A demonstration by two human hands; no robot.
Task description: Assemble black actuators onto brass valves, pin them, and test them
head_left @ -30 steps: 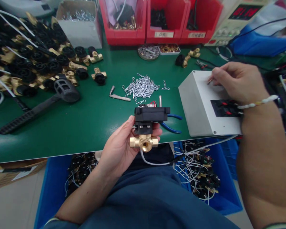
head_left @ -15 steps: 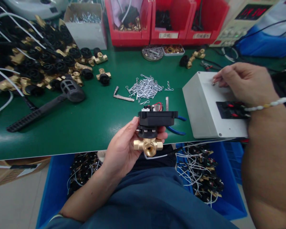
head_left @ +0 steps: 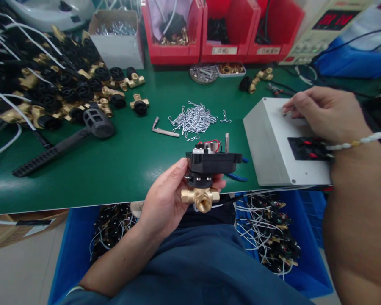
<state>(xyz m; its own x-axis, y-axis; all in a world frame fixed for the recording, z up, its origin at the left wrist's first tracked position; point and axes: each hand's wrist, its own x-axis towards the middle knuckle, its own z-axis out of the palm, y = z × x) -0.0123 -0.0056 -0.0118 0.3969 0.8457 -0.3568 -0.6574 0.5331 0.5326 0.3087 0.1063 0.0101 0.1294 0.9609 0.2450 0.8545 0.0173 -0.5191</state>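
Observation:
My left hand point(head_left: 167, 197) is wrapped round a motorized brass valve point(head_left: 206, 169), held upright over the table's front edge. Its black actuator housing is uncovered on top, showing a red wire and a metal shaft; the brass three-way body points down. On the right, my right hand point(head_left: 327, 112) rests over a grey control box point(head_left: 273, 144), thumb and fingers closed at a small metal toggle switch point(head_left: 285, 113) on its top face. Black terminals with red tabs point(head_left: 309, 148) sit beside that wrist. A pile of cotter pins point(head_left: 195, 118) lies beyond the valve.
A black rubber mallet point(head_left: 66, 142) and many brass valve bodies point(head_left: 60, 89) fill the left side. Red bins point(head_left: 174, 55) and a power supply point(head_left: 327, 29) stand at the back. Below the table edge, a blue crate point(head_left: 307, 254) holds wired valves.
The valve in my left hand has tilted slightly, showing more of its open top, and sits a little lower and right in view. My right hand stays at the switch.

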